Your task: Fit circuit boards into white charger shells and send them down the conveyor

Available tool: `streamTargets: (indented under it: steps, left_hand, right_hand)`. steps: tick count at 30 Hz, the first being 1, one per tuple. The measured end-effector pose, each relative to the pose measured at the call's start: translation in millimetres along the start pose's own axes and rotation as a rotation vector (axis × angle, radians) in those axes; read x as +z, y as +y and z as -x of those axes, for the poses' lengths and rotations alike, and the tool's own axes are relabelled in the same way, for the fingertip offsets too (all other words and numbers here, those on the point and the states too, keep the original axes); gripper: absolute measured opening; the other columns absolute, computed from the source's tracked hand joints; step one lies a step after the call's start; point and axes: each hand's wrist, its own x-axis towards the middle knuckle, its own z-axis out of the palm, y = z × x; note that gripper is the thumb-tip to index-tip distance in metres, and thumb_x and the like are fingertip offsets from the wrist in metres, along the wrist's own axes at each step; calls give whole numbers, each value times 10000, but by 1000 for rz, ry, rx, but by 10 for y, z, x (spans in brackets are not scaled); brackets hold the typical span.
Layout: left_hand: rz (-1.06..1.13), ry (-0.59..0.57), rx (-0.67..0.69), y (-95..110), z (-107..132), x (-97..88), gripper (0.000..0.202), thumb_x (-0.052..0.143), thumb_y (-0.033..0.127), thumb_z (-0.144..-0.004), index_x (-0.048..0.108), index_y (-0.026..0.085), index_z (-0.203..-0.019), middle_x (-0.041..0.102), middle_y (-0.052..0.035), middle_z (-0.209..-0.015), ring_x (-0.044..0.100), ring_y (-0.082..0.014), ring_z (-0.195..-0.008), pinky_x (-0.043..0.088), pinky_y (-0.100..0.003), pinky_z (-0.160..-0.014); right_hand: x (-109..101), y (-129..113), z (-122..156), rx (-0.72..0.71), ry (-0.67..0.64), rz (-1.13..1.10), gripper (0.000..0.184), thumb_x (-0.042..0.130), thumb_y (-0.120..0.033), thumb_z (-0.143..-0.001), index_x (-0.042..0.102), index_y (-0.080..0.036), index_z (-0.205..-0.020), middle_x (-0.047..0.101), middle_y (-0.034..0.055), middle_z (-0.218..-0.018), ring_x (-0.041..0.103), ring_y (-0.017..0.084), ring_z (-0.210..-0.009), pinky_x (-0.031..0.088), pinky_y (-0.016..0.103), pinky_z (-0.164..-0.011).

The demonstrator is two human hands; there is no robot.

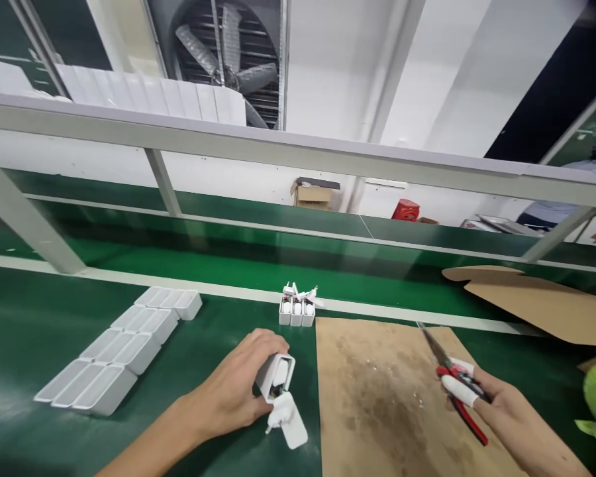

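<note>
The case (264, 381), lid (295, 425) open, is grasped by the left hand (238, 391) at the bench (198, 344) — seemingly for work on its insides (281, 373); the next move likely needs the pliers (444, 371), gripped in the right hand (499, 401) over the cardboard (377, 371).

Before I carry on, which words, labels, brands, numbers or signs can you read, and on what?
None can be read in this view.
White case in the left hand: no lettering shows.
Red-and-black hand tool in the right hand: any marking is too small or blurred.
Cardboard box by the wall: too small to tell.
</note>
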Motion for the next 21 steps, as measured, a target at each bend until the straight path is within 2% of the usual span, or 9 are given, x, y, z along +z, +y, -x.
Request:
streamTargets:
  steps: [1,3,5,8,11,16,21]
  left_hand:
    - [-32,3,23,63,-3,-8,515,656,80,-832,498,254,-1290,644,-96,-1252,587,-288,-1163,549,-406,-930]
    - [-99,-1,61,168,-8,-27,487,606,56,-855,497,238,-1292,656,-92,-1245,575,-286,-1148,540,-418,-915]
    - [-150,-13,82,239,-12,-55,476,588,46,-870,494,223,-1302,660,-89,-1248,565,-284,-1128,529,-424,-903]
    - [-194,5,89,289,-6,-107,455,597,54,-896,497,208,-1313,665,-85,-1246,551,-280,-1106,517,-419,-886]
    - [-216,33,96,309,7,-159,423,616,68,-923,507,199,-1310,671,-82,-1238,543,-275,-1104,511,-413,-895]
    - [-234,36,110,329,26,-217,397,668,120,-944,520,181,-1307,681,-84,-1230,537,-274,-1086,514,-412,-891]
    - [-274,33,135,329,46,-254,381,665,151,-968,525,164,-1321,684,-94,-1227,531,-284,-1085,512,-427,-883]
  right_hand:
    - [113,-241,64,-19,-213,-61,518,678,-676,-818,809,-216,-1018,807,117,-1047,763,333,-950,640,337,-772]
    - [298,-661,184,-61,-322,-95,490,587,-653,-920,795,-236,-1070,803,87,-1028,749,310,-905,624,315,-708]
    - [426,-939,282,-142,-413,-31,419,562,-583,-961,775,-270,-1140,794,64,-1096,741,294,-908,618,312,-738]
    - [558,-1107,381,-282,-562,135,337,571,-372,-947,729,-323,-1242,775,46,-1180,736,299,-1019,611,327,-831]
    - [678,-1170,439,-361,-691,308,399,509,-154,-909,728,-337,-1188,768,40,-1107,739,272,-943,598,325,-771]
    - [834,-1366,494,-478,-715,484,551,485,57,-856,696,-325,-1192,714,35,-1180,716,249,-946,554,326,-744]
    - [892,-1426,543,-660,-581,600,579,488,128,-763,681,-295,-1107,712,24,-1063,702,246,-863,456,306,-624]
